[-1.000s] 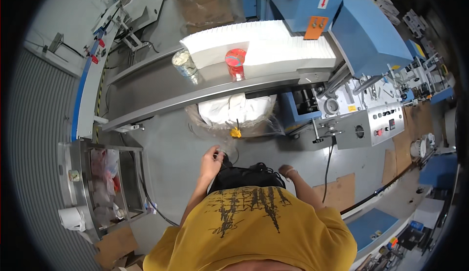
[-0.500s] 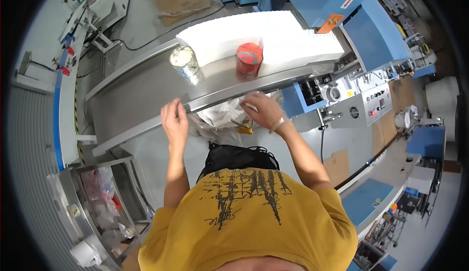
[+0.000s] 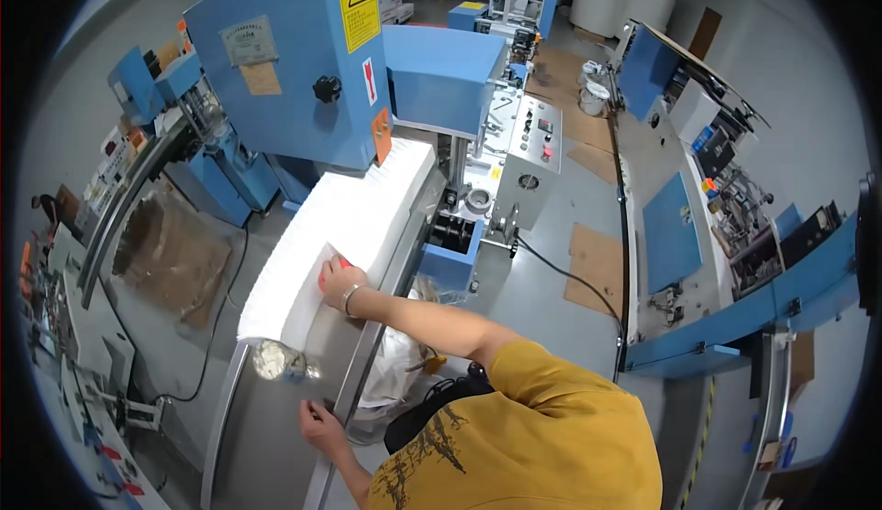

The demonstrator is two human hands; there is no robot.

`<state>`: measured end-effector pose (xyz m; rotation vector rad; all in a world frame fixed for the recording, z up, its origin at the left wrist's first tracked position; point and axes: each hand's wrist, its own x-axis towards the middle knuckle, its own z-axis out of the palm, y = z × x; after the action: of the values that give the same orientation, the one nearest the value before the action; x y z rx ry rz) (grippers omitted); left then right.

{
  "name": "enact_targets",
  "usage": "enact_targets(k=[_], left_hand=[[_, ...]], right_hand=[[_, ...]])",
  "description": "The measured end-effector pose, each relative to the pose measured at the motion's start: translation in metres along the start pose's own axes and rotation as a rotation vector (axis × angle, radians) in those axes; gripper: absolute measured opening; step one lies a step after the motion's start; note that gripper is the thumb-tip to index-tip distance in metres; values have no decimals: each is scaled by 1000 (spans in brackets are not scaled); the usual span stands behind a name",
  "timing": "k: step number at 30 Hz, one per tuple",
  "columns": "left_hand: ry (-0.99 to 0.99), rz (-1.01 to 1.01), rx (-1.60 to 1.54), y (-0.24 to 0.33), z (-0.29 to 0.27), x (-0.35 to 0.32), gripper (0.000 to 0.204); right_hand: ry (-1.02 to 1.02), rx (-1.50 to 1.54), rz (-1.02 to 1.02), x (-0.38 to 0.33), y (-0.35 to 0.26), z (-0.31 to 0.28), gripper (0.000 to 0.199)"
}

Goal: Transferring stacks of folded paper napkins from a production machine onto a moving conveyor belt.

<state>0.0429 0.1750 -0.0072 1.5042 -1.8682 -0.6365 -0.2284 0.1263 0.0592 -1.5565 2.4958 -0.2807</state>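
Right hand (image 3: 338,280), centre-left of frame, grip closed over a small red object (image 3: 323,277) on the white paper stack (image 3: 349,221). Left hand (image 3: 317,421), lower left, fingers curled on the metal table (image 3: 266,436) edge, holding nothing. Stack looks untouched so far; a shiny tape roll (image 3: 271,360) sits near its lower end.

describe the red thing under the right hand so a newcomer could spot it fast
Start at the big blue machine and follow the long row of white sheets coming out of it along the metal table. Where the right hand rests on that row, a small red object peeks out beside the fingers, the only red on the white.
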Motion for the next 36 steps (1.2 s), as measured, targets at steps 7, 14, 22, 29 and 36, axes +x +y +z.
enact_targets(k=[7, 14, 22, 29, 36], left_hand=[[37, 100, 51, -8, 4, 4, 19], [149, 224, 100, -27, 13, 6, 20], [162, 38, 225, -35, 14, 12, 23], [252, -148, 406, -15, 17, 5, 28], [225, -234, 452, -7, 13, 6, 28]], right_hand=[[-23, 14, -77, -15, 4, -15, 41], [180, 168, -321, -44, 21, 12, 62], [-78, 309, -351, -147, 141, 29, 23], [-578, -78, 165, -229, 291, 131, 27], [-941, 223, 190, -308, 367, 256, 38]])
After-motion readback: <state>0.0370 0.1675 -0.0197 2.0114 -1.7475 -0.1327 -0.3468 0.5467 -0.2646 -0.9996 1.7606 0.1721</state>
